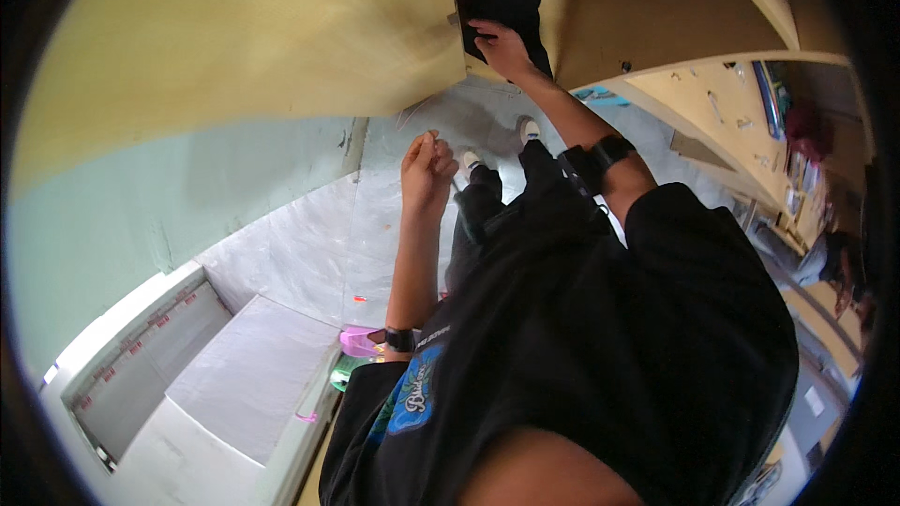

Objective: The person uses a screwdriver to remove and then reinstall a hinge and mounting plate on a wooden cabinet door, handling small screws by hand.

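My left hand (427,171) is closed, with its fingertips pinched together, in front of the wooden panel. A thin shaft with a dark green handle, apparently a screwdriver (471,217), hangs from the side of that hand toward my legs. What the fingertips pinch is too small to make out. Higher up, my right hand (504,50) reaches to the edge of the pale wooden panel (281,28), fingers apart and slightly bent near a small metal fitting (454,19). Behind those fingers is a black, cloth-like shape (506,0) that I cannot identify.
A brown wooden board (656,0) spans the upper right. Wooden shelving (722,122) with small hardware stands at the right. Below the panel is a pale green wall (272,169). A grey box-like block (253,375) and a pink item (359,341) lie at lower left, above grey floor tiles (319,244).
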{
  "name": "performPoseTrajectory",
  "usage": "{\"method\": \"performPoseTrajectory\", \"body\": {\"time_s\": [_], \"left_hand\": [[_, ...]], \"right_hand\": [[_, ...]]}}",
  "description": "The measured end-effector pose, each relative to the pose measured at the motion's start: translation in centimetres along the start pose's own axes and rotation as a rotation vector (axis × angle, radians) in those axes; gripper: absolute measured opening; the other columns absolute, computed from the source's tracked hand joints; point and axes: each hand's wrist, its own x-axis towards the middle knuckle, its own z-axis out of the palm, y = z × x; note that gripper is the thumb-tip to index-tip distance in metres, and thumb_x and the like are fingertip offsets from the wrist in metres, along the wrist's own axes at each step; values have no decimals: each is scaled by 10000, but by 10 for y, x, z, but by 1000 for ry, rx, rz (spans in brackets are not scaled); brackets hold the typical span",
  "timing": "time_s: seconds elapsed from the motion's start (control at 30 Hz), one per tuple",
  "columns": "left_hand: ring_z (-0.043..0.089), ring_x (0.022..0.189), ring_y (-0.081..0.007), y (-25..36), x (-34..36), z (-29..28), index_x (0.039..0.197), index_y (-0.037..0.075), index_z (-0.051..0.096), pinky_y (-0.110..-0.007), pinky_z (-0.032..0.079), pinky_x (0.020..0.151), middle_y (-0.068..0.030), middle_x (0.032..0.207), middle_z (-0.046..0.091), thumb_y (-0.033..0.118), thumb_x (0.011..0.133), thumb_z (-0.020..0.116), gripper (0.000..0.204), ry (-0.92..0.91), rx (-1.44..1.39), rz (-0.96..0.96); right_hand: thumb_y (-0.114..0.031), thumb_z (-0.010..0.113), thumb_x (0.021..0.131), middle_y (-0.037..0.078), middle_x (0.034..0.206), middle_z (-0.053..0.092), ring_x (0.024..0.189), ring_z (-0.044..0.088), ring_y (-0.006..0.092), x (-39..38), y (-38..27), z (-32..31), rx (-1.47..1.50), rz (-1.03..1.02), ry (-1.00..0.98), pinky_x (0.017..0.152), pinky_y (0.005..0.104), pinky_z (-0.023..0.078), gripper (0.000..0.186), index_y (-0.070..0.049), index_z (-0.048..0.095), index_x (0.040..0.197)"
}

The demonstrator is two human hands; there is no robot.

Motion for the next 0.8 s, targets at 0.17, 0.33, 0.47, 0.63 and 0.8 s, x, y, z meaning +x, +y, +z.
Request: {"method": "performPoseTrajectory", "body": {"time_s": [0.17, 0.33, 0.47, 0.63, 0.8], "left_hand": [[361, 579, -91, -19, 39, -7, 991, 66, 537, -226, 306, 527, 2, 719, 466, 205, 937, 520, 151, -30, -136, -125], [397, 616, -101, -24, 78, -2, 966, 82, 512, -238, 337, 568, -9, 745, 478, 208, 948, 488, 130, -106, -168, -190], [392, 609, -103, -31, 90, 19, 940, 84, 516, -240, 343, 578, -13, 747, 480, 224, 947, 492, 142, -102, -20, -110], [395, 628, -111, -16, 117, 14, 936, 73, 516, -244, 355, 606, -14, 757, 476, 212, 958, 465, 150, -106, -59, -146], [442, 728, -124, -18, 147, 34, 967, 63, 520, -260, 385, 686, -19, 821, 500, 217, 970, 435, 176, -170, 74, -144]], "right_hand": [[-148, 566, 893, 18, 891, 654, 731, 585, 95, -71, -25, -27, 326, 450, -317, 661, 250, 471, 219, -36, 620, 1074], [-435, 443, 930, 106, 970, 632, 801, 614, 183, -146, -64, -60, 655, 790, -692, 653, 291, 481, 462, -38, 558, 1137], [-329, 507, 926, 86, 883, 630, 766, 590, 151, -182, -63, -62, 830, 663, -614, 653, 276, 468, 393, -19, 544, 1164], [-195, 534, 923, 40, 772, 600, 675, 515, 85, -173, -59, -39, 773, 408, -320, 603, 231, 420, 319, -11, 533, 1183], [-160, 566, 902, 6, 715, 529, 616, 444, 74, -167, -49, -35, 891, 544, -104, 572, 221, 387, 367, -51, 527, 1251]]}}
